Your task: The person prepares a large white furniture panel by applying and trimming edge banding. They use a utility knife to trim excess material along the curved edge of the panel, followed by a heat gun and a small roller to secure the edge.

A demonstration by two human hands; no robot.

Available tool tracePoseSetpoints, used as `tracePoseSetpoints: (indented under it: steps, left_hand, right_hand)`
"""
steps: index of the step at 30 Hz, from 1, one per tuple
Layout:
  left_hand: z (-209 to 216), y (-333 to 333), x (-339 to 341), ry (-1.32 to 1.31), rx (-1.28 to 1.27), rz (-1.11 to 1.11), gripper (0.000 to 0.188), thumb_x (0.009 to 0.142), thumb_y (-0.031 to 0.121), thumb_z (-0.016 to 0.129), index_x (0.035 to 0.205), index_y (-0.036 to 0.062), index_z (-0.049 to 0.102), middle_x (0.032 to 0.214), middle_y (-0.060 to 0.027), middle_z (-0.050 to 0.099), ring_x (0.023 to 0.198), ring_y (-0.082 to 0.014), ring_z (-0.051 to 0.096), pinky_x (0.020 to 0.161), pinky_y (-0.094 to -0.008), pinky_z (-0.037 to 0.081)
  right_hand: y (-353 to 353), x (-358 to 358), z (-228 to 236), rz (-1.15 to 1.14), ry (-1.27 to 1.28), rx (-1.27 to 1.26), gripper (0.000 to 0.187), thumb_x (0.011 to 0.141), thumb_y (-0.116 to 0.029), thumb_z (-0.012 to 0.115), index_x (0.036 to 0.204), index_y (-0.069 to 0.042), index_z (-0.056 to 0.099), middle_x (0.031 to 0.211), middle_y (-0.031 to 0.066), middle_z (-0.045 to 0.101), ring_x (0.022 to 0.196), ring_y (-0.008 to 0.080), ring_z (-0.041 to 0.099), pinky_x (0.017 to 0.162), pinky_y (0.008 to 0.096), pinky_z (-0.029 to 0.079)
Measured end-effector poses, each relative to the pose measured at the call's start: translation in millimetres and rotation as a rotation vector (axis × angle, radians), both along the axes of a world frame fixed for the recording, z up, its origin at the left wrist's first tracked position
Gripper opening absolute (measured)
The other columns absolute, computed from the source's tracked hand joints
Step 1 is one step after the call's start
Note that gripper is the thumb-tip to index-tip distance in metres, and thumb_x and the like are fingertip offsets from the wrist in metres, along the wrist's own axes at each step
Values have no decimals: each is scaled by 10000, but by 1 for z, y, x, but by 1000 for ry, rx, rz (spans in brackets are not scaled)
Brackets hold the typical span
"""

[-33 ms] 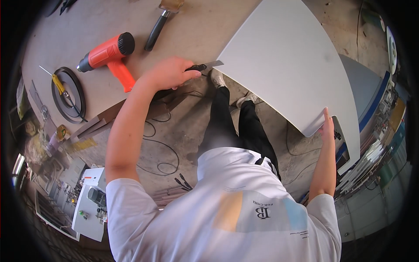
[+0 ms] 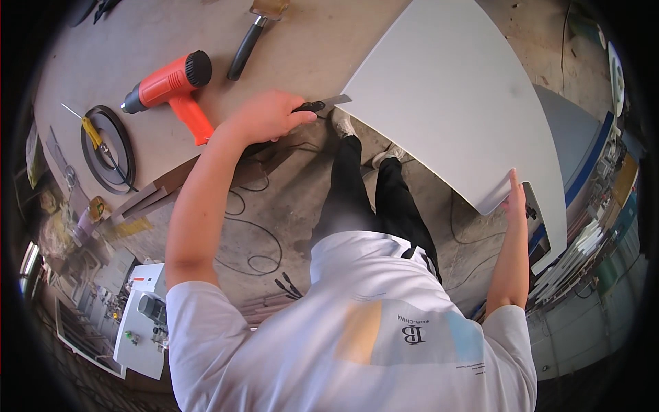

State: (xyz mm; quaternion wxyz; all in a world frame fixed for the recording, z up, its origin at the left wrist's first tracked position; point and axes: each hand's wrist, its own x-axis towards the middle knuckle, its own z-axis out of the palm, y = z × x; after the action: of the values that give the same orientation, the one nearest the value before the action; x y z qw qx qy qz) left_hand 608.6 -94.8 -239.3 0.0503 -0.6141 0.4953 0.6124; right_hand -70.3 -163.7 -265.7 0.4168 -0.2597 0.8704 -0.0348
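Observation:
My left hand (image 2: pixel 269 115) is closed round the black handle of a knife (image 2: pixel 336 101). The blade points right and meets the left corner of a large pale grey-white board (image 2: pixel 446 103); whether it touches the edge or lies just over it, I cannot tell. At the board's near right side, by a cut-out notch, my right hand (image 2: pixel 513 200) holds the edge. One finger is stretched along the top face, and the other fingers are partly hidden. Left of my left hand, a red-orange heat gun (image 2: pixel 168 88) with a black nozzle rests on the brown worktop (image 2: pixel 206 31).
A black-handled tool (image 2: pixel 248 48) lies near the far edge. Farther left is a coil of dark strip (image 2: pixel 128 144) with a yellow-handled tool (image 2: pixel 92 132) across it. Cables (image 2: pixel 264 240) trail over the floor below. A white machine (image 2: pixel 141 336) stands lower left; pale strips (image 2: pixel 583 237) are stacked right.

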Motion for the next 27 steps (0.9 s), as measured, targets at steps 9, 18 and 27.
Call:
tracePoseSetpoints:
  steps: [9,18,27]
  left_hand:
    - [-4,14,-11,-2,-10,91,484,1051,473,617,945,2,628,700,-159,641,575,-286,637,615,-441,505]
    - [-8,11,-12,69,53,174,437,1047,415,653,927,-3,607,696,-155,623,565,-274,611,588,-430,490]
    - [-1,7,-27,91,70,167,428,1048,404,651,909,1,613,687,-143,624,567,-246,605,580,-412,489]
  right_hand:
    - [2,-2,1,55,50,4,967,884,-760,692,1498,-42,484,1417,144,615,1248,301,642,972,496,556]
    - [1,-15,-4,45,77,25,1078,868,-771,703,1548,19,429,1576,206,473,1378,360,555,1055,572,497]
    - [3,-4,-2,51,87,-4,988,874,-769,695,1508,-40,487,1449,173,597,1298,326,615,1021,526,529]
